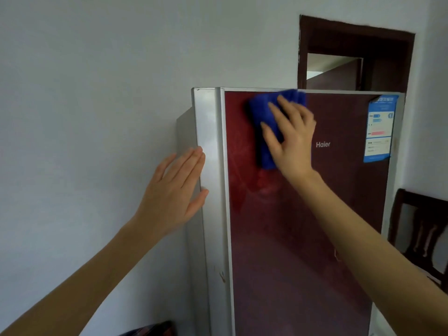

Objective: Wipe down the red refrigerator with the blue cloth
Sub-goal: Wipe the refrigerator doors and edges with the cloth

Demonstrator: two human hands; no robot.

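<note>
Blue cloth [261, 117] is pressed to refrigerator [291, 238] by flat right hand [293, 137] (left hand [172, 192] flat).

Dark door frame [356, 40] — wooden chair [426, 198]

Plain pale room, soft even light.
We're looking at a bare whitish wall [84, 93] filling the left side, and up at top right there's a dark brown door frame [356, 32] with a reddish-brown door [339, 76] standing ajar inside it. Down at the right edge, a dark wooden chair [424, 198] stands near the wall.
</note>
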